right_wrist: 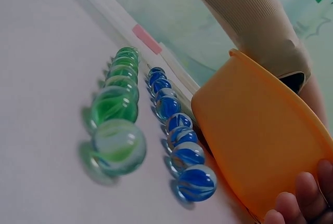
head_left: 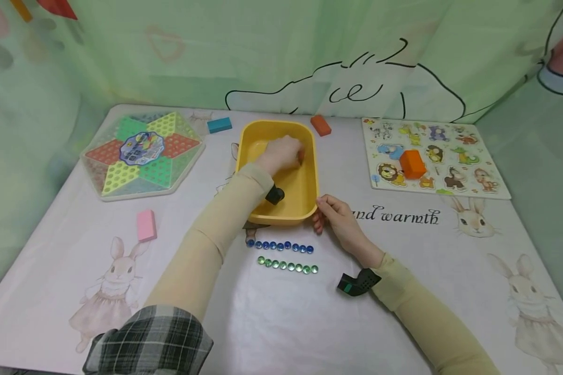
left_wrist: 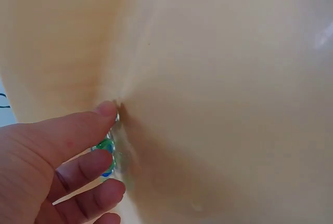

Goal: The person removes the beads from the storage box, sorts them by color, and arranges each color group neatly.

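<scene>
A yellow plastic bin [head_left: 305, 205] stands mid-table, and my left hand [head_left: 281, 153] reaches down inside it toward the far right. In the left wrist view, the bent thumb and fingers of the left hand [left_wrist: 67, 161] surround green and blue glass marbles [left_wrist: 105, 154] at the bin's inner corner; I cannot tell whether any is gripped. My right hand [head_left: 340, 221] holds the bin's near right corner, thumb at the rim and fingers against the outer wall. Before the bin lie a row of blue marbles [head_left: 280, 246] and, nearer, a row of green marbles [head_left: 283, 265].
A Chinese checkers board [head_left: 143, 151] lies at left, an animal puzzle board [head_left: 488, 161] at right with an orange block [head_left: 412, 164] on it. Around the bin are a blue block [head_left: 219, 125], a red-orange block [head_left: 321, 125] and a pink block [head_left: 146, 225].
</scene>
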`<action>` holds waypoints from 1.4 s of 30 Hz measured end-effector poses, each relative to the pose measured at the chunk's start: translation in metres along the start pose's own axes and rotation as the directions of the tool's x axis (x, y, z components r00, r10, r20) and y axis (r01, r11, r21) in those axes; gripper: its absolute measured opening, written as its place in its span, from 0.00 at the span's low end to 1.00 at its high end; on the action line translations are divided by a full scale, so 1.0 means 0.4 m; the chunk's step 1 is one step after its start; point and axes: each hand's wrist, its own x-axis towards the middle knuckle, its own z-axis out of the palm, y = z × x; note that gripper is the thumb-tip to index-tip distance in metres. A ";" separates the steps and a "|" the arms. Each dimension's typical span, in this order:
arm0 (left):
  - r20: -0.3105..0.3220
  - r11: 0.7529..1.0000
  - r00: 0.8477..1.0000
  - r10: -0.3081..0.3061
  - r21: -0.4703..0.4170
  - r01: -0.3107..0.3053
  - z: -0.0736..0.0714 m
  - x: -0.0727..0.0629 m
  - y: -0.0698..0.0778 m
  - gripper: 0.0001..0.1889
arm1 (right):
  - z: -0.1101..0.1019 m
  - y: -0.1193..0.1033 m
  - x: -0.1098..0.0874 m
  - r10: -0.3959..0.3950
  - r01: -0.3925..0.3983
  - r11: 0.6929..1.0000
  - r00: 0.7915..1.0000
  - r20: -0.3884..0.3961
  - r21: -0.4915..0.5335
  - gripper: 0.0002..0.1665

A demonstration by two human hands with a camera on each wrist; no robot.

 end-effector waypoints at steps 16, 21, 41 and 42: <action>-0.073 0.999 0.997 0.002 -0.047 -0.005 -0.042 -0.027 -0.005 0.10 | 0.000 0.004 0.002 -0.004 0.004 1.000 1.000 -0.001 -0.018 0.15; -0.102 0.987 0.995 0.018 -0.156 -0.034 -0.098 -0.076 -0.009 0.09 | -0.003 0.004 0.003 -0.011 0.011 1.000 1.000 -0.008 -0.019 0.14; -0.256 0.923 0.943 0.211 -0.267 -0.279 0.045 -0.466 -0.046 0.08 | -0.001 -0.001 0.005 -0.012 0.012 1.000 1.000 -0.008 0.005 0.14; -0.260 0.922 0.939 0.224 -0.257 -0.291 0.054 -0.478 -0.047 0.08 | 0.000 -0.001 0.004 -0.013 0.013 1.000 1.000 -0.008 0.010 0.14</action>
